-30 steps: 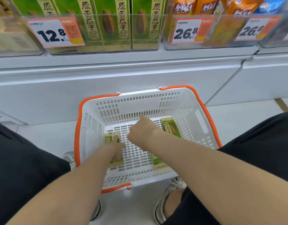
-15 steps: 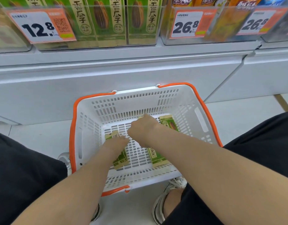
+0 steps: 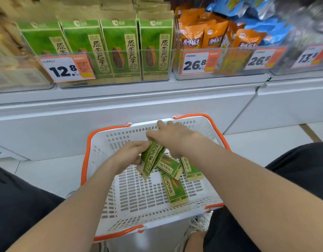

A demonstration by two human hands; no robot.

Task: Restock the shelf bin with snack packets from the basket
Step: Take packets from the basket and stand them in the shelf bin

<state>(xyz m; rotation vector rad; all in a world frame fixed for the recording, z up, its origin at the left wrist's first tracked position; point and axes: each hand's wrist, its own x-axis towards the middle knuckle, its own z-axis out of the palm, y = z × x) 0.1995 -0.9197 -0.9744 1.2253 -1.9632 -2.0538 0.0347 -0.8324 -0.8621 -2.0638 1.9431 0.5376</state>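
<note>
The shelf (image 3: 120, 99) now fills more of the view than a second ago, the head having been raised toward it. The shelf bin (image 3: 117, 84), clear-fronted and tagged 12.8, is found with four upright green packets across its front. Room behind them cannot be judged. The basket (image 3: 109, 128) is set on the floor below the bin, between the knees.

Both hands, noted a second ago down on packets at the basket floor, are now lifted clear of it. The left hand (image 3: 128, 155) is closed round the middle of a lifted packet (image 3: 151, 160). The right hand (image 3: 175, 136) is pinched on the top end of the same packet. A second packet (image 3: 169, 166) is seen just behind it and touching it; whether it is also gripped cannot be told. One loose packet (image 3: 175, 190) is left lying on the basket floor, and a fourth packet (image 3: 191, 169) shows from under the right forearm.

The pick-up is judged complete. The carry up to the bin is not yet made, and further packets are left to fetch.
</note>
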